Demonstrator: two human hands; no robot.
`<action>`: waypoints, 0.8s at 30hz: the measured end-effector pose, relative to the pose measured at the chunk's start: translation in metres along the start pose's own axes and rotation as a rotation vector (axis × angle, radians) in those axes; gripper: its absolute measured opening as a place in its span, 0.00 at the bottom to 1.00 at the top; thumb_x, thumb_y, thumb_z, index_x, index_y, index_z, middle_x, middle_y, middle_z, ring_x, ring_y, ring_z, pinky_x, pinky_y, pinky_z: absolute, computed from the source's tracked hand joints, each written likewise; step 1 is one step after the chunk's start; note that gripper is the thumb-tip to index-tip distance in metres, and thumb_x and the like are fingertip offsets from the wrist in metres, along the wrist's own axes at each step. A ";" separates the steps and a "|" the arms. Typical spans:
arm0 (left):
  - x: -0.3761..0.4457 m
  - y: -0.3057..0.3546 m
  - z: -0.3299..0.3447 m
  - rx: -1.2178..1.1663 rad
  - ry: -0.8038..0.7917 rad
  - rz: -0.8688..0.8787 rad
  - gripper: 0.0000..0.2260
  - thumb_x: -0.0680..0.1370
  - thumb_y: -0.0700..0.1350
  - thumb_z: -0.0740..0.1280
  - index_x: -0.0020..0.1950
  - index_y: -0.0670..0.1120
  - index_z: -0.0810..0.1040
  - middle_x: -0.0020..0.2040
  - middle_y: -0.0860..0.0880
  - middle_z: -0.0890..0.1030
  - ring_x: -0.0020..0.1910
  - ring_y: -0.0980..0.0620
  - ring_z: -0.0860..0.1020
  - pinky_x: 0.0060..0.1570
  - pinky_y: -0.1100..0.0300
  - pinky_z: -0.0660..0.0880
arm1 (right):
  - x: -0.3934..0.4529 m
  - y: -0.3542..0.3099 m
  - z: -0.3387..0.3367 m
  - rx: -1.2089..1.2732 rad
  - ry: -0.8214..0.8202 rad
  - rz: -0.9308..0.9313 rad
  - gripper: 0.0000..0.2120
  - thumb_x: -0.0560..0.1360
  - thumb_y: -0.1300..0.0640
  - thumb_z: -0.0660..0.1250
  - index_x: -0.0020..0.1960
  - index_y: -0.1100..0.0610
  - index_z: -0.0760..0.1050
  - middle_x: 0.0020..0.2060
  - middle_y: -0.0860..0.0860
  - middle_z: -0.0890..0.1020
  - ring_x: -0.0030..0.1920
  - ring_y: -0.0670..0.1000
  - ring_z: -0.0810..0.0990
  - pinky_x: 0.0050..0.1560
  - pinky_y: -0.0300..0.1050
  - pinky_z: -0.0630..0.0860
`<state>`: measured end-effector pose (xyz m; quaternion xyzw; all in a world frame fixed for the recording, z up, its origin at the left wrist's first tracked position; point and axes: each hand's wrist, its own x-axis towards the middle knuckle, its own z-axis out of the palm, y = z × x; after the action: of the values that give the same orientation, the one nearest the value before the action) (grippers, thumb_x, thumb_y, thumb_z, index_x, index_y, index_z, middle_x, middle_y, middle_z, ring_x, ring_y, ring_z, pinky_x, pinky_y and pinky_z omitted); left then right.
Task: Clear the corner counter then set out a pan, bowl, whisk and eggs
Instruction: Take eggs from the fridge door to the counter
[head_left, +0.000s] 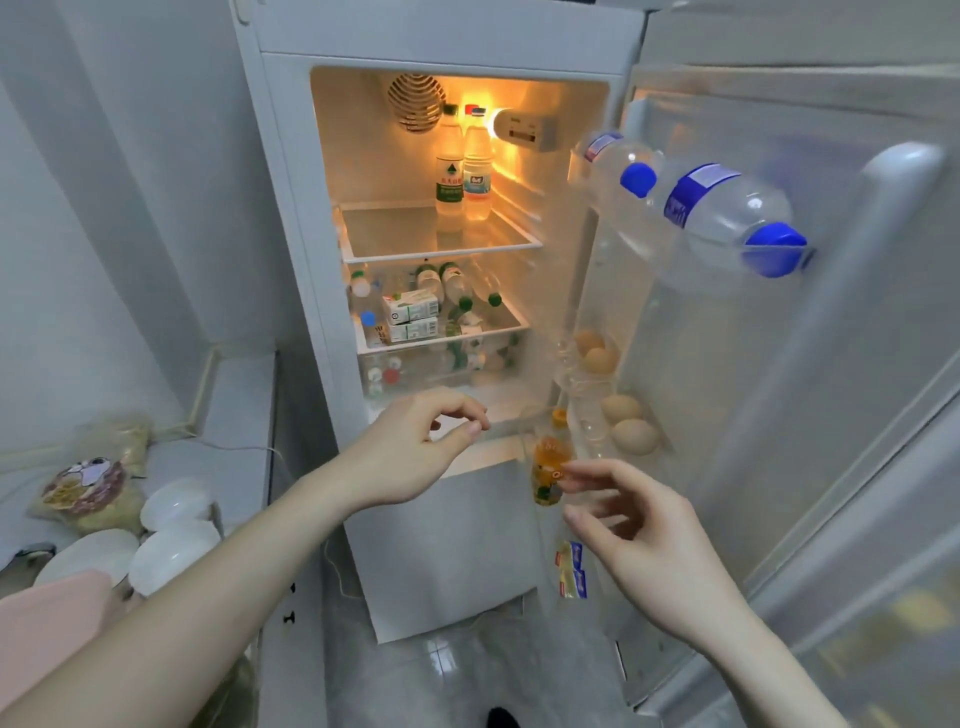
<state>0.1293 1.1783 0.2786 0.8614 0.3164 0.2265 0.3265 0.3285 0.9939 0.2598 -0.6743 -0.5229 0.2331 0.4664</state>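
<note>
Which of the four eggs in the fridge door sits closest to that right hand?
The lowest egg, frontmost of the lower pair in the door rack, lies nearest the right hand. The upper pair sits higher and farther off.

Fridge (291, 218): smooth white casing with a dull sheen; inner walls of glossy white plastic.
Upper shelf (441, 244): clear glass, white plastic rim.
Door bins (649, 322): transparent, glossy plastic.
Water bottles (727, 213), far right in the door: clear, shiny plastic, blue plastic caps, blue printed labels.
Eggs (631, 434): matt tan shells.
Cartons (410, 306), middle shelf: printed card.
Bowls (174, 553), near left: glossy white.
Floor (457, 670): polished, reflective tile.
</note>
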 end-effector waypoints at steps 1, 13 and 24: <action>0.008 0.003 0.003 0.004 -0.002 0.015 0.08 0.83 0.49 0.64 0.55 0.57 0.82 0.60 0.63 0.80 0.61 0.66 0.75 0.62 0.64 0.71 | 0.005 -0.001 -0.004 0.005 0.044 -0.028 0.15 0.75 0.62 0.73 0.55 0.44 0.82 0.47 0.43 0.86 0.43 0.47 0.83 0.41 0.41 0.81; 0.097 0.030 0.031 0.065 -0.024 0.142 0.06 0.81 0.47 0.67 0.54 0.56 0.82 0.58 0.60 0.81 0.59 0.61 0.76 0.62 0.54 0.74 | 0.040 0.025 -0.049 -0.164 0.193 0.014 0.10 0.73 0.58 0.75 0.49 0.43 0.82 0.43 0.37 0.85 0.37 0.45 0.81 0.43 0.35 0.77; 0.215 0.041 0.064 0.273 -0.128 0.163 0.16 0.79 0.47 0.68 0.67 0.50 0.77 0.65 0.51 0.78 0.62 0.50 0.77 0.61 0.56 0.74 | 0.077 0.030 -0.080 -0.224 0.237 -0.002 0.08 0.74 0.54 0.74 0.50 0.42 0.82 0.45 0.33 0.84 0.44 0.42 0.82 0.42 0.30 0.73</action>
<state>0.3336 1.2759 0.3035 0.9332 0.2518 0.1520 0.2064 0.4337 1.0336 0.2831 -0.7443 -0.4878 0.0916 0.4468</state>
